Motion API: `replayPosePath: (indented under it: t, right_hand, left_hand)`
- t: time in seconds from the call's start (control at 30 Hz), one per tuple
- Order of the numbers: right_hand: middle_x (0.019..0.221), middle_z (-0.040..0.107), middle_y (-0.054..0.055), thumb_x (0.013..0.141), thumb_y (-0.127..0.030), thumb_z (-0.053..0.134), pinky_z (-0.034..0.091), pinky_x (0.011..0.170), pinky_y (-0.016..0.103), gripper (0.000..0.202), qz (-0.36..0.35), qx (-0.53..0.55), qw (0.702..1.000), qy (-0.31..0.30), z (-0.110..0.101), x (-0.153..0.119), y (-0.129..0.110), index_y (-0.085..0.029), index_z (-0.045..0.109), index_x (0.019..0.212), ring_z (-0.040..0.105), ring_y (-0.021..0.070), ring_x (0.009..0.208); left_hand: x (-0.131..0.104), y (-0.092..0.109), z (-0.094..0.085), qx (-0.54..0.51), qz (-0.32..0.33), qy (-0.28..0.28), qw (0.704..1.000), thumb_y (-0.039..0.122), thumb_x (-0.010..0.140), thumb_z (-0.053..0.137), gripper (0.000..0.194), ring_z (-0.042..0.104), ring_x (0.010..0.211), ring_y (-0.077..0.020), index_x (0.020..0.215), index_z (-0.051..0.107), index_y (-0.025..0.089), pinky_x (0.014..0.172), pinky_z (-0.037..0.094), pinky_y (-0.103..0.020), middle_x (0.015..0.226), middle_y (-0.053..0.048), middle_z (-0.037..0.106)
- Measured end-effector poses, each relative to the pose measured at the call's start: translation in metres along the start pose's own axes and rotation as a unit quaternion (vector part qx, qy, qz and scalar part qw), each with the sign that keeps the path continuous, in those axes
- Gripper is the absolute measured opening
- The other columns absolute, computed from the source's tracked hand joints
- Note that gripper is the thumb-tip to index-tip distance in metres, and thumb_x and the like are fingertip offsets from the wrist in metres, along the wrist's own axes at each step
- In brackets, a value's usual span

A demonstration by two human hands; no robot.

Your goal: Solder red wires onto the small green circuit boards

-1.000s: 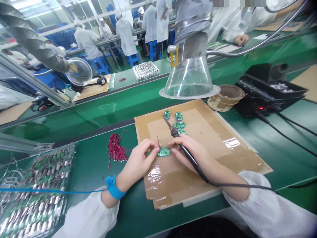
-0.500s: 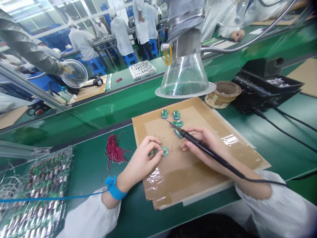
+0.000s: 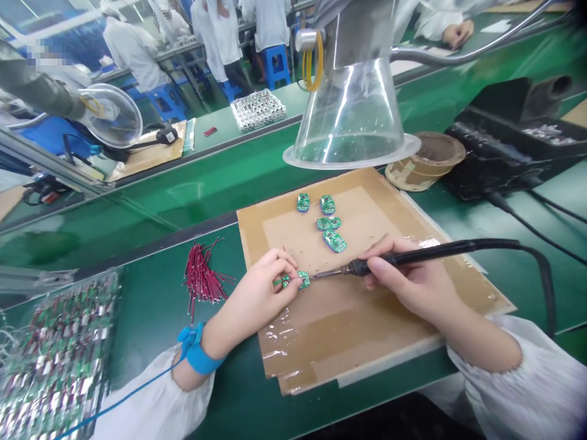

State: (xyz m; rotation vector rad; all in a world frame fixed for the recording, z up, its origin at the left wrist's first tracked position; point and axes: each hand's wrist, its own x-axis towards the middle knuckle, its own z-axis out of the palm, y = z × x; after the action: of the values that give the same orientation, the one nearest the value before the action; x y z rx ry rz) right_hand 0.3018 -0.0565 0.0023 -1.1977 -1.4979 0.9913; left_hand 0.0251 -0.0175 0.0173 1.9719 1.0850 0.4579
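My left hand [image 3: 270, 284] pinches a small green circuit board [image 3: 304, 280] low on the brown taped mat [image 3: 358, 324]; its fingers cover part of the board. A soldering iron [image 3: 403, 255] is gripped in my right hand [image 3: 408, 278], its metal tip at the right edge of that board. Several other green boards lie farther up the mat, among them one tilted board [image 3: 334, 241] and one at the upper left [image 3: 303, 202]. To the left of the mat lies a bundle of red wires [image 3: 204, 275].
A clear extraction hood [image 3: 348, 122] hangs over the mat's far edge. Behind it at right are a round tub [image 3: 426, 162] and a black soldering stand [image 3: 513, 146]. Bagged parts [image 3: 59, 348] lie at left. People in white work beyond.
The soldering iron has swung down from above the upper boards to the board in my left hand, and now lies nearly level. My view has shifted slightly.
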Motion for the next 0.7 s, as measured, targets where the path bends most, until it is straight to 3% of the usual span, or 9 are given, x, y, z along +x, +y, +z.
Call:
replayPosePath:
  t: [0.37, 0.7]
  right_hand:
    - [0.074, 0.07, -0.003, 0.099, -0.03, 0.063, 0.053, 0.064, 0.022, 0.005, -0.023, -0.053, 0.997, -0.053, 0.0006, 0.0006, 0.0035, -0.026, 0.065, 0.101, 0.068, 0.0102, 0.065]
    - [0.069, 0.069, -0.003, 0.099, -0.031, 0.062, 0.052, 0.06, 0.019, 0.006, -0.026, -0.039, 0.998, -0.034, 0.0003, 0.0, -0.0003, -0.025, 0.064, 0.097, 0.067, 0.009, 0.061]
  left_hand:
    - [0.0008, 0.0019, -0.0001, 0.003, -0.013, -0.005, 1.0, 0.022, 0.095, 0.06, 0.01, 0.054, 0.077, -0.0091, 0.085, 0.06, 0.02, 0.066, 0.044, -0.027, 0.112, 0.001, 0.06]
    - [0.0045, -0.0003, -0.0009, 0.009, -0.01, -0.013, 1.0, 0.02, 0.094, 0.059, 0.01, 0.056, 0.082, -0.0116, 0.085, 0.059, 0.02, 0.069, 0.044, -0.029, 0.106, 0.001, 0.063]
